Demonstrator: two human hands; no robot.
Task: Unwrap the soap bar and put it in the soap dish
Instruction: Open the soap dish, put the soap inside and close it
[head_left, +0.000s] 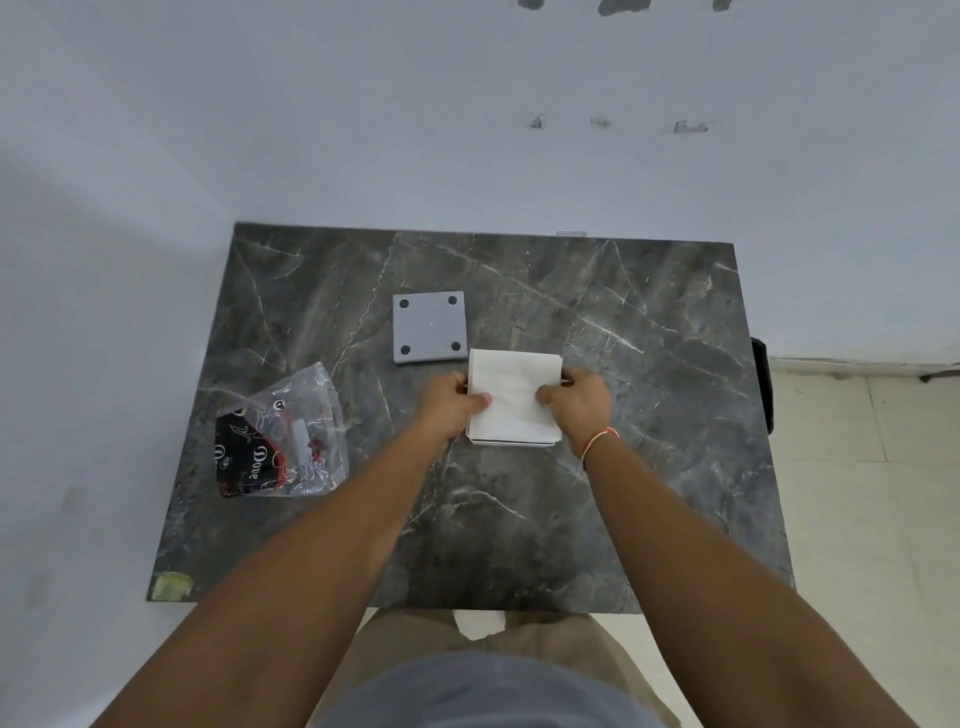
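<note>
On the marble table (649, 415) | white wrapped packet (514, 397) between hands | left grip (457, 400), right grip (574, 400) pinching its sides

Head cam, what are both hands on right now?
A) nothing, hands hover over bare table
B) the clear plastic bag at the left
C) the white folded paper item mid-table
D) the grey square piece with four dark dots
C: the left hand and right hand each pinch a side edge of the white folded paper item, while the clear plastic bag and grey square piece lie untouched.
</note>
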